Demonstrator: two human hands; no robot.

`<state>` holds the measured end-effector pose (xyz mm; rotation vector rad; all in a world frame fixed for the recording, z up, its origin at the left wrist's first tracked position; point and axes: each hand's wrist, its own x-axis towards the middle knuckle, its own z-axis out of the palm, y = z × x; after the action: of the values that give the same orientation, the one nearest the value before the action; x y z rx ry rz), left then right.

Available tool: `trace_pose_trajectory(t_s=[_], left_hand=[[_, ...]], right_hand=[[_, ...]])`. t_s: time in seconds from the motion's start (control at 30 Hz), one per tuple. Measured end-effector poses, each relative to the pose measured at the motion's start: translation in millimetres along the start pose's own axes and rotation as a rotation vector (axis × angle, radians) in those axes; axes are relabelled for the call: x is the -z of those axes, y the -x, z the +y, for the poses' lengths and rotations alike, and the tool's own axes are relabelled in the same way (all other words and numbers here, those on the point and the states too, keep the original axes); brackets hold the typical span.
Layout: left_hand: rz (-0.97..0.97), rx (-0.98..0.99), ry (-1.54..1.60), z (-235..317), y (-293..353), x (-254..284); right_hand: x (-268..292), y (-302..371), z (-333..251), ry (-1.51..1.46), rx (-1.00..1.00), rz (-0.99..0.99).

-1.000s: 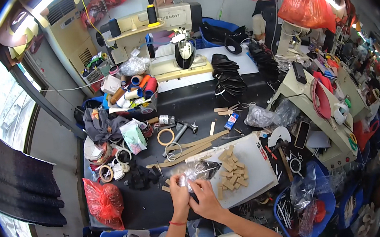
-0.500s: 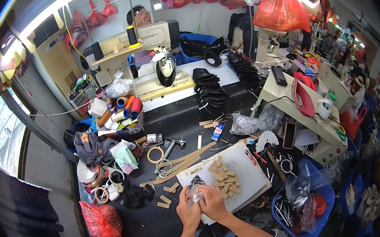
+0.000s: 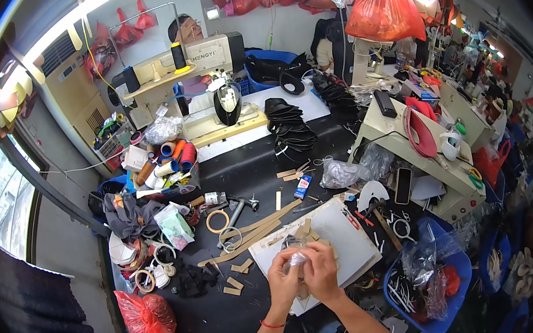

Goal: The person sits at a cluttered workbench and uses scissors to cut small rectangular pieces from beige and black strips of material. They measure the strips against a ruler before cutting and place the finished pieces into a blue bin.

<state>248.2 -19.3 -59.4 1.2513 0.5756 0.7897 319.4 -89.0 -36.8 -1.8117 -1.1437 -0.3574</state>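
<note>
Clear plastic (image 3: 297, 259) sat pinched between the fingers of our left hand (image 3: 283, 282) and right hand (image 3: 322, 275), neither one nearer, over the white board (image 3: 353, 235), tan pieces (image 3: 311, 234) just beyond; its long axis we could not tell.

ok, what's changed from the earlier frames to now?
Left hand and right hand moved right, from the left edge of the white board to over it, now partly covering the pile of tan pieces. Both still hold the clear plastic; no new grasp or release visible. The camera view shifted too. Unchanged: hammer, long tan strips, tied red bag.
</note>
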Motion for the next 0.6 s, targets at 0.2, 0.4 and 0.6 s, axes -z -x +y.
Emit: trace_pose_trajectory(t_s=[0.2,0.4,0.6], left_hand=[[-0.281,-0.002,-0.249,-9,-9,1],[-0.794,0.265,-0.04,7,-21,-14],[-0.658,0.611,0.082,5,-14,-62]], right_hand=[[16,4,22,0.177,-0.041,0.017],[57,6,36,0.06,-0.297,-0.044],[89,15,66,-0.102,-0.458,-0.128]])
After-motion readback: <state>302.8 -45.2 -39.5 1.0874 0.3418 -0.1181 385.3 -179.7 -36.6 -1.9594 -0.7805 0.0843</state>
